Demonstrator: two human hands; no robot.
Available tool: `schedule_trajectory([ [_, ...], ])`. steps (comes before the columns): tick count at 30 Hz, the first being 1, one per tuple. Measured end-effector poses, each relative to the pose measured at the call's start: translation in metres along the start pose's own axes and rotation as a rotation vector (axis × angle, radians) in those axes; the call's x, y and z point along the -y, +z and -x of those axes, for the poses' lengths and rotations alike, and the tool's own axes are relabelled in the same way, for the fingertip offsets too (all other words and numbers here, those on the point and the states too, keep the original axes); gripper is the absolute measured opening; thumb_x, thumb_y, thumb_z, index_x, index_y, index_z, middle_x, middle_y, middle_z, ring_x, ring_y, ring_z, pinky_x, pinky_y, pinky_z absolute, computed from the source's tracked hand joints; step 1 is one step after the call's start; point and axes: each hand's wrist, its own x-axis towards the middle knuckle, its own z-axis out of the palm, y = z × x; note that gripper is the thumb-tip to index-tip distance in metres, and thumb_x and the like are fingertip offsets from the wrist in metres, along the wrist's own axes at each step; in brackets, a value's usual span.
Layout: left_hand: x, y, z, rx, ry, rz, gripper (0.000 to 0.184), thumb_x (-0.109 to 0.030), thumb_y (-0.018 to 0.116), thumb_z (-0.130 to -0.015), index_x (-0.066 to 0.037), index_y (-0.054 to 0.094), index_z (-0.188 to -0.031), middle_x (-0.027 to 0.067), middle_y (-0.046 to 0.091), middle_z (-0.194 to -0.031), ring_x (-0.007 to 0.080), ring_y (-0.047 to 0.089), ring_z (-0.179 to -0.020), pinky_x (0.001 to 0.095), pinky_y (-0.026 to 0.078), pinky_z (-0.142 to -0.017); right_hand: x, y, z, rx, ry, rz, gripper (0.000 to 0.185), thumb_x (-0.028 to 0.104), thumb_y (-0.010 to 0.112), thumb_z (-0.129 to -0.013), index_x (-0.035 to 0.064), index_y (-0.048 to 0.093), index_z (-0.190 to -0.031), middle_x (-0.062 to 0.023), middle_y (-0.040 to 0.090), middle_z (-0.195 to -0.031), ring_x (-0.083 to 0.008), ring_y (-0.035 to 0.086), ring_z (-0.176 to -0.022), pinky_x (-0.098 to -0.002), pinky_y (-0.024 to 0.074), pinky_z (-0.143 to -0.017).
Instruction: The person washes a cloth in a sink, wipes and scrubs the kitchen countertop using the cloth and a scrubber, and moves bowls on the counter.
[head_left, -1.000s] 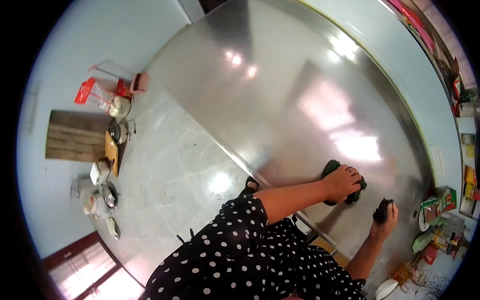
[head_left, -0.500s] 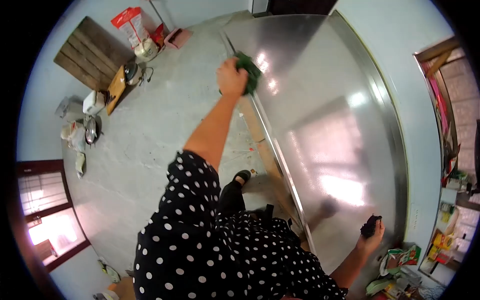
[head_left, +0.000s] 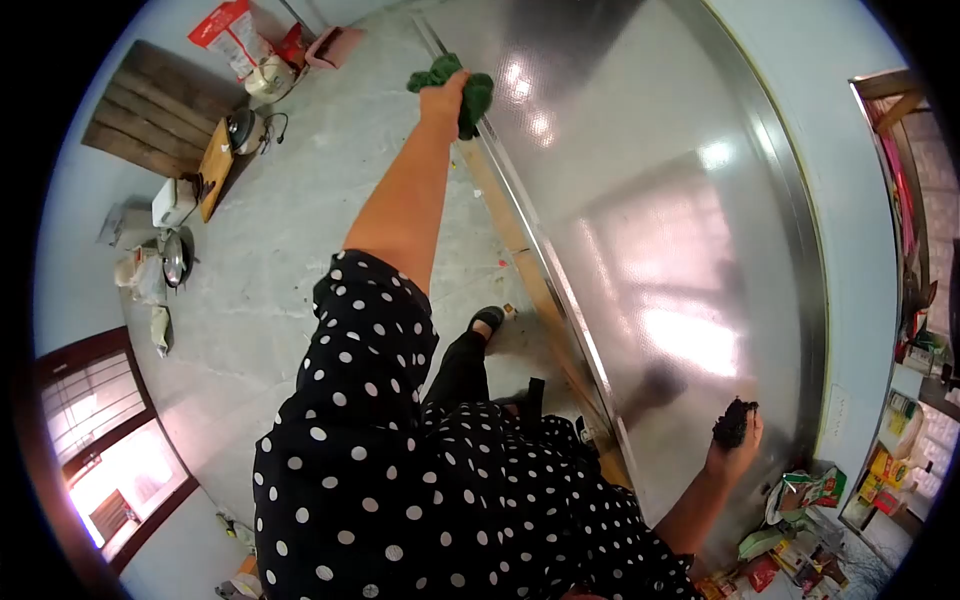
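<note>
My left hand [head_left: 441, 100] reaches far forward, closed on a bunched green cloth [head_left: 477, 97]. The cloth lies against the raised front edge [head_left: 535, 231] of a long stainless steel counter [head_left: 600, 150]. At the near right, my right hand [head_left: 738, 455] is closed around a crumpled black wad [head_left: 733, 425] with a ragged outline; whether it is cloth or a scouring pad I cannot tell. That hand is over the counter's near end, and I cannot tell whether the wad touches the steel.
Packets and dishes [head_left: 795, 530] crowd the near right corner. A pale wall [head_left: 850, 300] borders the counter's right side. Along the far left wall stand a wooden board [head_left: 216, 170], a lidded pot [head_left: 244, 130], a red-and-white bag [head_left: 235, 40] and a pink dustpan [head_left: 333, 47].
My left hand has slid farther forward along the counter's edge with the green cloth. The right hand, still gripping the black wad, has shifted slightly, and the view has tilted a little.
</note>
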Motion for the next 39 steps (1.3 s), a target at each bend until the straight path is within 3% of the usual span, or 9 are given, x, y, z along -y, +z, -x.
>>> schedule_trajectory([
  [7, 0.09, 0.003, 0.097, -0.137, 0.083, -0.414, 0.071, -0.034, 0.079, -0.071, 0.013, 0.047, -0.114, 0.0284, 0.059, -0.111, 0.0363, 0.06, -0.1, 0.0398, 0.05, -0.085, -0.001, -0.053, 0.008, 0.153, -0.029, -0.165, 0.016, 0.012, 0.056, -0.094, 0.0075, 0.056, -0.109, -0.0073, 0.064, -0.094, -0.0172, 0.063, -0.078, -0.0296, 0.0507, -0.06],
  [10, 0.176, -0.015, 0.102, 0.116, 0.348, -0.475, 0.075, -0.037, 0.078, -0.072, 0.013, 0.045, -0.118, 0.0311, 0.055, -0.116, 0.0412, 0.057, -0.107, 0.0413, 0.047, -0.091, 0.001, -0.079, 0.022, 0.118, -0.054, -0.226, 0.016, 0.011, 0.055, -0.094, 0.0086, 0.056, -0.109, -0.0074, 0.064, -0.094, -0.0176, 0.063, -0.078, -0.0299, 0.0513, -0.06],
  [15, 0.139, 0.008, 0.263, -0.095, -0.017, -0.633, 0.079, -0.041, 0.076, -0.073, 0.012, 0.041, -0.119, 0.0315, 0.05, -0.121, 0.0434, 0.05, -0.115, 0.0433, 0.042, -0.098, -0.011, -0.153, 0.034, 0.096, -0.088, -0.316, 0.017, 0.011, 0.056, -0.093, 0.0095, 0.055, -0.11, -0.0067, 0.064, -0.096, -0.0181, 0.063, -0.078, -0.03, 0.0516, -0.06],
  [20, 0.273, -0.009, 0.305, 0.25, 0.267, -0.913, 0.079, -0.045, 0.076, -0.071, 0.011, 0.043, -0.116, 0.0303, 0.053, -0.117, 0.0433, 0.054, -0.109, 0.0435, 0.043, -0.096, -0.018, -0.215, 0.065, -0.056, -0.03, -0.353, 0.019, 0.012, 0.058, -0.093, 0.0093, 0.055, -0.112, -0.0064, 0.063, -0.1, -0.0196, 0.064, -0.084, -0.0324, 0.0521, -0.063],
  [22, 0.233, 0.002, 0.4, -0.001, -0.007, -0.53, 0.08, -0.045, 0.077, -0.07, 0.011, 0.042, -0.116, 0.0294, 0.053, -0.117, 0.0428, 0.054, -0.107, 0.0427, 0.043, -0.095, -0.029, -0.245, 0.068, -0.009, -0.031, -0.405, 0.023, 0.013, 0.059, -0.093, 0.0089, 0.055, -0.114, -0.0068, 0.063, -0.104, -0.021, 0.063, -0.091, -0.035, 0.0517, -0.069],
  [25, 0.311, -0.005, 0.467, 0.241, -0.233, -0.209, 0.075, -0.04, 0.077, -0.071, 0.009, 0.044, -0.118, 0.0251, 0.054, -0.118, 0.0336, 0.054, -0.107, 0.0384, 0.043, -0.093, -0.041, -0.274, 0.079, -0.111, -0.026, -0.462, 0.026, 0.014, 0.059, -0.093, 0.0092, 0.054, -0.118, -0.0067, 0.062, -0.108, -0.0214, 0.061, -0.095, -0.0357, 0.0506, -0.072],
  [31, 0.295, -0.009, 0.613, 0.637, -0.937, -0.36, 0.056, -0.037, 0.07, -0.084, 0.005, 0.052, -0.117, 0.0161, 0.06, -0.108, 0.0251, 0.062, -0.09, 0.0406, 0.053, -0.07, -0.048, -0.315, 0.113, -0.241, -0.037, -0.51, 0.029, 0.014, 0.058, -0.093, 0.0093, 0.052, -0.121, -0.0067, 0.061, -0.11, -0.0219, 0.061, -0.095, -0.0353, 0.0503, -0.073],
  [37, 0.259, -0.026, 0.614, 0.979, -1.327, -0.361, 0.022, -0.025, 0.064, -0.087, -0.006, 0.066, -0.098, 0.008, 0.067, -0.085, 0.0231, 0.065, -0.073, 0.0383, 0.056, -0.063, -0.052, -0.363, 0.137, -0.348, -0.022, -0.59, 0.031, 0.014, 0.061, -0.092, 0.0095, 0.052, -0.122, -0.0072, 0.062, -0.107, -0.0218, 0.061, -0.093, -0.0356, 0.0502, -0.072],
  [39, 0.192, -0.028, 0.601, 0.967, -1.196, -0.439, 0.027, -0.029, 0.066, -0.085, -0.007, 0.066, -0.102, 0.0083, 0.067, -0.091, 0.0214, 0.065, -0.076, 0.0375, 0.056, -0.065, -0.048, -0.368, 0.147, -0.491, -0.002, -0.599, 0.032, 0.014, 0.061, -0.091, 0.0084, 0.052, -0.122, -0.0077, 0.062, -0.106, -0.0221, 0.062, -0.091, -0.0351, 0.0501, -0.071],
])
